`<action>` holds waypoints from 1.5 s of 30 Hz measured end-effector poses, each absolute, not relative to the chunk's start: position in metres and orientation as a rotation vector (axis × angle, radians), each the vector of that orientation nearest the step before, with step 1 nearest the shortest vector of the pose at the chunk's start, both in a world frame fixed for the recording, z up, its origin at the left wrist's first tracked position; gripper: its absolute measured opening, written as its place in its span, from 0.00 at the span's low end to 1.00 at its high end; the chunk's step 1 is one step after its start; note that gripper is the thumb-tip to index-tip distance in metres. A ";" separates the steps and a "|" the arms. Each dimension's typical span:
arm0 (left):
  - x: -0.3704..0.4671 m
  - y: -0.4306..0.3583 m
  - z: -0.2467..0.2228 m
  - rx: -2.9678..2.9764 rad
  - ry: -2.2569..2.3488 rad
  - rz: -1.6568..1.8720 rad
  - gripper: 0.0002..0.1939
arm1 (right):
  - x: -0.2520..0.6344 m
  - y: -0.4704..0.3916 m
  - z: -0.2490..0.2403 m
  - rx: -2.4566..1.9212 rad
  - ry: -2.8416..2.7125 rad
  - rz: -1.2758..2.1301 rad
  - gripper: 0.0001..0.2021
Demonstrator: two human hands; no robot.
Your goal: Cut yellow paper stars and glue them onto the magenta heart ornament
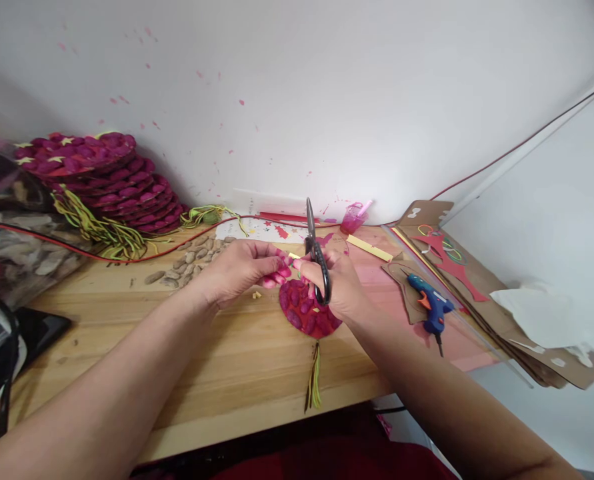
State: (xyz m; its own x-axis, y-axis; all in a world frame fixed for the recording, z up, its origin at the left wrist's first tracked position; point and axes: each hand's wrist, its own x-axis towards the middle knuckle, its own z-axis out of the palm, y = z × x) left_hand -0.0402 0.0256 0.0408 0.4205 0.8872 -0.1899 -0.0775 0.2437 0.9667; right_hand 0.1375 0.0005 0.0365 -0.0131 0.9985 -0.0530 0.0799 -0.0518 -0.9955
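Note:
Black-handled scissors (319, 263) hang from my right hand (341, 280), blades pointing up toward the wall. The fingertips of my left hand (249, 270) are pinched together close to my right fingertips, and a tiny green and yellow piece shows between the two hands. Which fingers hold it is too small to tell. Just below my hands, a round red piece covered in purple lumps (309, 317) lies on the wooden table (227, 373). A yellow-green and dark tassel (315, 380) extends from its lower edge toward me.
Stacked purple lumpy discs (121, 180) with tassels stand at the back left, near loose peanuts (197, 257). A blue glue gun (433, 307), a yellow strip (370, 248), a pink cup (354, 219) and cardboard (541, 353) lie right. A red cable (101, 256) crosses the back.

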 end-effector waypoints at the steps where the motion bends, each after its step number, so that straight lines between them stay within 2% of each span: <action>1: -0.040 0.025 0.041 1.133 0.912 0.800 0.08 | 0.138 0.001 0.036 -1.292 -1.253 1.227 0.14; 8: -0.038 0.024 0.042 1.126 0.947 0.786 0.04 | 0.138 -0.001 0.036 -1.269 -1.249 1.258 0.13; 18: -0.038 0.022 0.041 1.118 0.844 0.782 0.12 | 0.139 -0.002 0.037 -1.273 -1.213 1.239 0.12; 27: -0.037 0.020 0.041 0.990 0.742 0.808 0.17 | 0.140 0.003 0.024 -1.099 -1.020 1.377 0.12; 34: -0.038 0.021 0.041 0.985 0.772 0.818 0.13 | 0.138 0.002 0.025 -1.026 -1.002 1.393 0.10; 45: -0.027 0.018 0.036 0.848 0.857 0.953 0.12 | 0.130 -0.002 0.026 -1.217 -1.000 1.178 0.14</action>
State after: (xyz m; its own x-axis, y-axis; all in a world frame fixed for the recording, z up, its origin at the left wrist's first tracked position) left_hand -0.0270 0.0185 0.0356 0.3283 0.9169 -0.2268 -0.3226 0.3345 0.8854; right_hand 0.1298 -0.0018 0.0261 0.1444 0.9885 -0.0446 -0.1167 -0.0277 -0.9928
